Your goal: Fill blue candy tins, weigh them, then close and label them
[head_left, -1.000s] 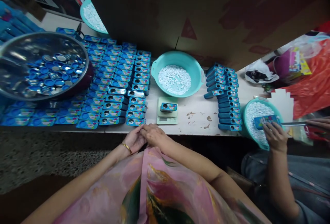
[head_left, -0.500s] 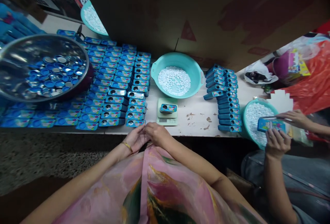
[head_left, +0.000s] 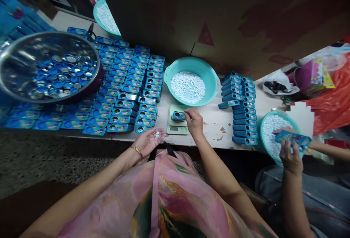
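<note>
The left hand [head_left: 150, 141] lay palm up, fingers wide, likely keeping pellets [head_left: 157, 134] handy; the tin [head_left: 177, 116] sat on the scale [head_left: 179, 130], presumably for weighing; the right hand [head_left: 195, 123], fingers narrow, met its end, grip unclear.

Your right hand [head_left: 194, 124] covers one end of the blue tin [head_left: 178, 116] on the scale [head_left: 186, 130], so you can't tell whether the two touch. The display [head_left: 177, 128] is too small to read, and the white pellets [head_left: 157, 134] in your left hand [head_left: 149, 141] are too small to count. The metal bowl [head_left: 16, 84] hides part of the rows of tins [head_left: 112, 85]. The cardboard box [head_left: 169, 15], cut off by the top edge, blocks part of the far basin [head_left: 96, 17]. The co-worker's tin [head_left: 295, 139] partly hides their farther hand [head_left: 286, 129]; the red plastic [head_left: 332, 101] runs past the right edge.
</note>
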`<state>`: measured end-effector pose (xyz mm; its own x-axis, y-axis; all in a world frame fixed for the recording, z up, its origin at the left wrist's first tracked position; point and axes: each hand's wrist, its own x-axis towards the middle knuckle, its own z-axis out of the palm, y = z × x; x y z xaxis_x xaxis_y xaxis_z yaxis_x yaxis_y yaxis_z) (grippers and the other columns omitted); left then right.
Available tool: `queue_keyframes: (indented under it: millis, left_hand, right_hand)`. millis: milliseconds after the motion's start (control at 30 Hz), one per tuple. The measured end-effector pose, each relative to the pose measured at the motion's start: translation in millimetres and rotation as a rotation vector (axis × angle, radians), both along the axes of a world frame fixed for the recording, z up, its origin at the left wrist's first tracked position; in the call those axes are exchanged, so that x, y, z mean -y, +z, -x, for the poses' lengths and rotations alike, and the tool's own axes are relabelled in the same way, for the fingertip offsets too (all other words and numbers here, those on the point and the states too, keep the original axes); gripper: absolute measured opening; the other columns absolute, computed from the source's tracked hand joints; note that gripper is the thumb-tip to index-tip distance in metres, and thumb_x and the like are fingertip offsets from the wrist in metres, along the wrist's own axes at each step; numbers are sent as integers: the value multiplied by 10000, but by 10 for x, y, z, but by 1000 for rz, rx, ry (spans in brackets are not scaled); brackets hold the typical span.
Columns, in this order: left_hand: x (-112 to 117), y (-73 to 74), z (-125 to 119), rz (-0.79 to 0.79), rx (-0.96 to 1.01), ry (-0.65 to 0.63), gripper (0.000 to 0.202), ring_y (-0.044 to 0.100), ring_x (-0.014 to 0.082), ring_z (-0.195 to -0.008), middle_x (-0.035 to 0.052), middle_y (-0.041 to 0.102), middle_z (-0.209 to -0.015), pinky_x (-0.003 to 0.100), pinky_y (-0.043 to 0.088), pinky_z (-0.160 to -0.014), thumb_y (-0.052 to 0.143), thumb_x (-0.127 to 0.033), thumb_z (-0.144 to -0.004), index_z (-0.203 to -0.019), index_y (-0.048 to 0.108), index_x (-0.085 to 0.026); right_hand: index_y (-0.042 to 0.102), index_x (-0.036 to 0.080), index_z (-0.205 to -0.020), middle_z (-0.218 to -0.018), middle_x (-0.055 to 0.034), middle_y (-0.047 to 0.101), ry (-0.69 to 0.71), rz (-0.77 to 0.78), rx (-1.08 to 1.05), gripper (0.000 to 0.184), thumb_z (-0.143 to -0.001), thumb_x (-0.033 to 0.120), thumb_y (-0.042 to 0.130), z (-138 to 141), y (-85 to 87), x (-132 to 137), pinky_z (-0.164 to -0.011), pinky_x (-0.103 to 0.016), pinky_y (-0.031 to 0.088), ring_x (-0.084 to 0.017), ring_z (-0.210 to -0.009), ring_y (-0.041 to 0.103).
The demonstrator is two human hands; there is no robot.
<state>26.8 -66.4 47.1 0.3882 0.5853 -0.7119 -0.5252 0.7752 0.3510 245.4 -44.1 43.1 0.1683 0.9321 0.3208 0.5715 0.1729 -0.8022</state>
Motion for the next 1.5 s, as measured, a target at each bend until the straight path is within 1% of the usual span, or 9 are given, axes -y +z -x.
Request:
queue_keyframes:
  millis: [300,667,867,967,1067,1167,1333,1400,1500]
  left_hand:
    - [56,-13,123,28,-64,57,217,623,206,-824,175,643,-852,288,533,-716,452,-156,-811,-896,605,-26]
    - [88,-36,188,31,-61,74,223,623,200,-826,169,636,-867,289,538,-701,442,-162,-822,-940,582,-36]
    - [90,-58,245,29,-67,90,221,621,199,-833,165,640,-860,284,534,-712,447,-158,-818,-946,583,-40]
    - [94,-75,308,20,-66,113,214,621,199,-830,158,641,-860,284,536,-702,459,-152,-810,-951,586,-54]
    - [106,-105,425,27,-96,139,202,627,185,-777,150,640,-834,263,541,-655,467,-157,-809,-936,588,-58]
    - [142,-164,589,43,-151,166,179,627,166,-717,140,636,-791,239,537,-600,461,-144,-810,-905,586,-58]
    - [254,-289,804,78,-203,205,162,623,156,-665,128,630,-751,233,531,-555,448,-134,-814,-876,581,-66]
    - [292,-314,834,107,-200,235,161,623,156,-658,126,629,-748,231,530,-543,444,-133,-814,-874,580,-72]
    - [325,-321,850,132,-189,265,158,621,149,-635,128,630,-749,222,525,-531,447,-127,-810,-876,578,-67]
  right_hand:
    - [607,180,-864,-865,-43,605,-66,23,-155,188,-803,286,465,-56,136,76,-692,-269,471,-143,-811,569]
    - [607,183,-860,-867,-39,612,32,6,-23,181,-819,261,448,122,91,-29,-785,-276,447,-139,-853,559]
    - [584,187,-949,-939,-70,587,-123,-83,71,224,-844,264,401,-126,189,-5,-829,-338,430,-172,-937,525]
    - [550,200,-1033,-1009,-85,557,-149,-127,120,250,-834,283,423,-274,248,16,-850,-382,414,-195,-997,490]
    - [505,206,-1109,-1081,-91,521,-45,-76,231,333,-801,332,486,-309,227,23,-894,-406,375,-215,-1047,450]
    - [461,198,-1168,-1143,-97,478,105,52,381,458,-753,371,551,-241,122,34,-902,-399,356,-233,-1067,419]
    - [394,181,-1234,-1183,-117,437,209,222,613,534,-743,298,569,-84,-34,10,-852,-397,357,-253,-1038,403]
    - [399,170,-1228,-1142,-119,464,225,268,681,486,-767,251,529,-43,-13,-6,-831,-385,361,-246,-994,415]
    - [453,159,-1164,-1041,-110,512,301,279,732,388,-787,237,495,29,128,48,-808,-362,368,-234,-938,431]
